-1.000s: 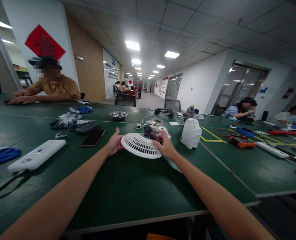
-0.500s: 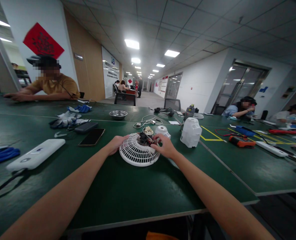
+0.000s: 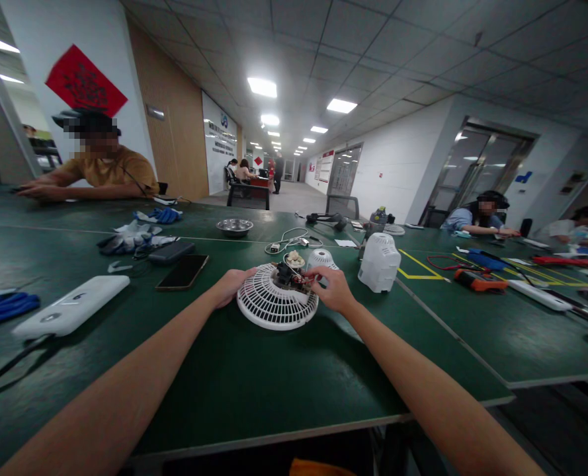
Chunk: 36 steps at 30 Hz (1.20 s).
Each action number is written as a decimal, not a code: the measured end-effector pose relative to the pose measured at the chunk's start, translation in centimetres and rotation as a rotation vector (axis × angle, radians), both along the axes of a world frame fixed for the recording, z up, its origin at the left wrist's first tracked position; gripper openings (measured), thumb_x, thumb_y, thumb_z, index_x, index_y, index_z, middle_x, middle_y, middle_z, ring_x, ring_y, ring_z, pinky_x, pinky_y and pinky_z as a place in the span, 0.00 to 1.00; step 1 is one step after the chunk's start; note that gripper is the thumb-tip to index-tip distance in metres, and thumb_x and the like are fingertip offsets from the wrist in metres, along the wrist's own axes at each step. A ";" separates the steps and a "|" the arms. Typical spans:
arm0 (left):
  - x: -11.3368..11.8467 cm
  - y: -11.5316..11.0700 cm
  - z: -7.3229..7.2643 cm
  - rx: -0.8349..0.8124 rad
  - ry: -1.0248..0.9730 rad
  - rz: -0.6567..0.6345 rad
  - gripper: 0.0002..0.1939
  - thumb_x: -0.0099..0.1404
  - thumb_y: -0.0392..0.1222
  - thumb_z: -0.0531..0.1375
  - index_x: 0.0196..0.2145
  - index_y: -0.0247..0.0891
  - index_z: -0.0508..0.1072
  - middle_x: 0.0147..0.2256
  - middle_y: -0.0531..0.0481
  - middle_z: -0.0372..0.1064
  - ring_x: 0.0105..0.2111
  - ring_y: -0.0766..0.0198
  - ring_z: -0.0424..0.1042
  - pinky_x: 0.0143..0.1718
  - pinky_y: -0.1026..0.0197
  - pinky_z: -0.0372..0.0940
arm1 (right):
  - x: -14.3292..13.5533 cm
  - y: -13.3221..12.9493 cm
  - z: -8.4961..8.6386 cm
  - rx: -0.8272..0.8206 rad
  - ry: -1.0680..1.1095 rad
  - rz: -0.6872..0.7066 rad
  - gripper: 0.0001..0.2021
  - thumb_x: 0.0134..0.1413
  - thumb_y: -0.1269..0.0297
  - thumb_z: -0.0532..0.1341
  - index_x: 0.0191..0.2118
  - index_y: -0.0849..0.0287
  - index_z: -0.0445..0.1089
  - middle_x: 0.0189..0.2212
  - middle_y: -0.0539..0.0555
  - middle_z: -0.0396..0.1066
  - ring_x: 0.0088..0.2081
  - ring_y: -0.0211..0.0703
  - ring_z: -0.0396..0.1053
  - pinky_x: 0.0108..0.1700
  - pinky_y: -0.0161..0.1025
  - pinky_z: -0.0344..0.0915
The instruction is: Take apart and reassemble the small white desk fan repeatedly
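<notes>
A white round fan grille (image 3: 274, 307) lies on the green table, with a dark motor and wiring (image 3: 290, 277) exposed on top and a cream-coloured gear part (image 3: 294, 259) at its back. My left hand (image 3: 231, 287) grips the grille's left rim, fingers closed on it. On the other side my right hand (image 3: 331, 287) pinches at the wiring beside the motor; thumb and fingertips are together, and the small part between them is hard to make out. Just behind that hand sits a small white vented cover (image 3: 322, 259). A larger white plastic housing (image 3: 379, 263) stands upright to the right.
Left of the grille lie a phone (image 3: 182, 272), a dark case (image 3: 172, 252) and a white power bank (image 3: 73, 307) with a cable. A metal bowl (image 3: 235, 227) and a white cable (image 3: 294, 239) are behind. An orange multimeter (image 3: 481, 281) lies right. Other people sit around the table.
My right hand has shifted slightly, its fingers drawing closer together at the wiring. My left hand stays on the rim. The person at the right has lowered a hand from the head to the table.
</notes>
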<state>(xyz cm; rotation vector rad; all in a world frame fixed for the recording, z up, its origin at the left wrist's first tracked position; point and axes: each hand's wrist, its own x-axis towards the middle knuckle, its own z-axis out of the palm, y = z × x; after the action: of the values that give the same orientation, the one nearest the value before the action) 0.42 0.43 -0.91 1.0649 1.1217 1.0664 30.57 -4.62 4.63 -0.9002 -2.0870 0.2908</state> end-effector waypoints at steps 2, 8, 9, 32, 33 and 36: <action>-0.1 0.1 -0.1 0.007 0.003 -0.006 0.21 0.53 0.52 0.68 0.35 0.29 0.77 0.27 0.43 0.76 0.25 0.62 0.73 0.28 0.60 0.65 | 0.0 0.0 0.0 -0.001 -0.016 0.004 0.12 0.53 0.68 0.57 0.40 0.55 0.76 0.39 0.54 0.76 0.40 0.48 0.69 0.48 0.46 0.64; -0.3 0.2 -0.4 0.016 0.026 -0.015 0.23 0.52 0.54 0.68 0.35 0.28 0.77 0.27 0.43 0.76 0.25 0.61 0.73 0.27 0.60 0.64 | 0.1 0.3 -0.1 0.004 0.002 -0.005 0.11 0.58 0.62 0.57 0.40 0.53 0.77 0.38 0.55 0.74 0.43 0.50 0.68 0.52 0.49 0.61; -0.3 0.3 -0.5 0.018 0.027 -0.017 0.23 0.52 0.54 0.68 0.35 0.28 0.77 0.27 0.43 0.76 0.25 0.61 0.73 0.27 0.60 0.64 | 0.1 0.4 -0.1 0.010 0.009 -0.007 0.12 0.59 0.62 0.56 0.40 0.53 0.77 0.38 0.55 0.74 0.43 0.50 0.68 0.52 0.49 0.61; -0.1 0.3 -0.5 0.022 0.002 -0.011 0.23 0.53 0.54 0.68 0.35 0.28 0.77 0.26 0.44 0.75 0.24 0.63 0.72 0.26 0.61 0.64 | -0.7 1.9 -2.2 -0.233 0.282 -0.140 0.07 0.48 0.60 0.63 0.31 0.56 0.74 0.28 0.53 0.76 0.31 0.46 0.71 0.36 0.42 0.67; -0.1 0.4 -0.5 0.021 0.006 -0.007 0.23 0.53 0.54 0.68 0.34 0.28 0.77 0.25 0.45 0.75 0.24 0.62 0.72 0.26 0.60 0.64 | -0.7 1.7 -2.1 -0.207 0.258 -0.148 0.07 0.49 0.60 0.63 0.32 0.56 0.75 0.28 0.53 0.76 0.31 0.46 0.71 0.37 0.43 0.67; 0.0 0.2 -0.4 0.023 0.008 -0.006 0.22 0.53 0.54 0.68 0.34 0.29 0.77 0.25 0.45 0.75 0.23 0.63 0.72 0.26 0.60 0.64 | -0.8 1.2 -1.7 -0.122 0.201 -0.148 0.08 0.51 0.61 0.61 0.34 0.55 0.77 0.30 0.53 0.76 0.32 0.46 0.70 0.39 0.44 0.66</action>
<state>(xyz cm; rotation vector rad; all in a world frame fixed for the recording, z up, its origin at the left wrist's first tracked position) 0.42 0.65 -1.28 1.0909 1.1149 1.0729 29.81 -3.38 2.88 -1.0479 -1.8234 0.4155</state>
